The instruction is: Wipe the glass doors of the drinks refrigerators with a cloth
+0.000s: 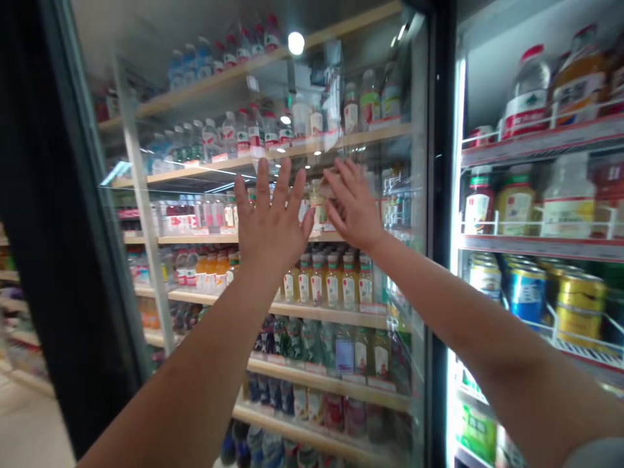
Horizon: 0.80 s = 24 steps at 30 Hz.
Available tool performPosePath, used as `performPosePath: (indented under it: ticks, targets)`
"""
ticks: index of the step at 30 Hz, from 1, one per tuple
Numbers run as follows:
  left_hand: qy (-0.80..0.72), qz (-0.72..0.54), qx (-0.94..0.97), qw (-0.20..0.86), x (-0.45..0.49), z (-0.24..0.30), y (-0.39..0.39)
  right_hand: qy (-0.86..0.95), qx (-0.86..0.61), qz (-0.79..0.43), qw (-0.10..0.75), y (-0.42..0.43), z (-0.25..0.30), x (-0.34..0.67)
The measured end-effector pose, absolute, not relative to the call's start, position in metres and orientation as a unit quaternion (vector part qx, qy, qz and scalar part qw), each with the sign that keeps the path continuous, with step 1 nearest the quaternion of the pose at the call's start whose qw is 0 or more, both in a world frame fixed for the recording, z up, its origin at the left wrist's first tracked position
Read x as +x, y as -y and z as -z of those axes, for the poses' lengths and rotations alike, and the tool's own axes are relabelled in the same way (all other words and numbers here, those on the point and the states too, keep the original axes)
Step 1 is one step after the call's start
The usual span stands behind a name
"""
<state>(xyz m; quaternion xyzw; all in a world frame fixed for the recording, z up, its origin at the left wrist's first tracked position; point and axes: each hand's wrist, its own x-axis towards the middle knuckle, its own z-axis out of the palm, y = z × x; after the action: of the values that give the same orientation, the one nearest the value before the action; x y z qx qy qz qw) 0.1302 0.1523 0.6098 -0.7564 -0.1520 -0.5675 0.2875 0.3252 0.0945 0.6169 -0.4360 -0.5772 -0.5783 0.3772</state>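
My left hand is raised in front of a glass door, its palm towards the pane and its fingers spread upwards. To its right, my right hand also faces the glass, with fingers stretched out and slightly bent. A pale, blurred patch shows beside its fingertips; I cannot tell whether this is a reflection or an object. Both hands appear to touch or nearly touch the pane. Through or mirrored in the glass are wooden shelves of bottled drinks, including a row of yellow juice bottles.
The door's dark frame stands at the left, with another dark upright at the right. Beyond it, a lit cooler holds red-capped bottles, a blue can and gold cans on wire-railed shelves. Pale floor shows at lower left.
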Motion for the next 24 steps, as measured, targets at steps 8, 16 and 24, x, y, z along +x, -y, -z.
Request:
performPosePath:
  ticks: [8,16,24]
  targets:
    - [0.137,0.582,-0.751,0.28,0.131,-0.61,-0.158,0.52,-0.454,0.563,0.455,-0.097,-0.605,0.322]
    - [0.168,0.546,-0.745,0.344,0.129,-0.606,-0.163,0.654,-0.376,0.576,0.315,-0.089,-0.617,0.326]
    - [0.164,0.552,-0.74,0.348,0.129,-0.605,-0.165,0.543,-0.412,0.603,0.414,-0.098,-0.627,0.321]
